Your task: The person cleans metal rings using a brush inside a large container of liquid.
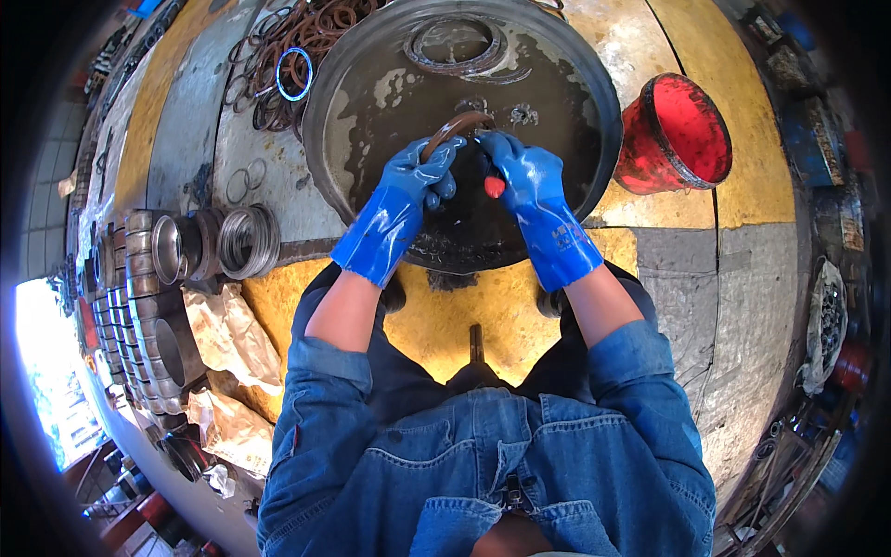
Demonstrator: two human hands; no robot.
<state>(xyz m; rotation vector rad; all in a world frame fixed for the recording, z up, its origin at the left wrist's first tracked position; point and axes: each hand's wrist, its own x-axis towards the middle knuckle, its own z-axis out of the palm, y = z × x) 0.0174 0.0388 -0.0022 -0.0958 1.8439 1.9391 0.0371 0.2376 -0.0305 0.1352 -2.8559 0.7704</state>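
My left hand (413,176), in a blue rubber glove, is closed on a brown ring (452,130) above a wide round metal basin (318,102) of dark, murky liquid. My right hand (531,176), gloved the same way, is closed on a small tool with a red handle (494,187). Its working end lies at the ring's right side, mostly hidden by the fingers, so its kind does not show. Farther back in the basin, several wet rings (419,48) lie stacked, partly in the liquid.
A heap of brown rings (320,32) with one blue ring (294,74) lies beyond the basin's left side. To the right a red bucket (687,130) leans tilted. Metal rings (248,241), stacked metal cylinders (144,306) and brown paper (232,334) sit at my left.
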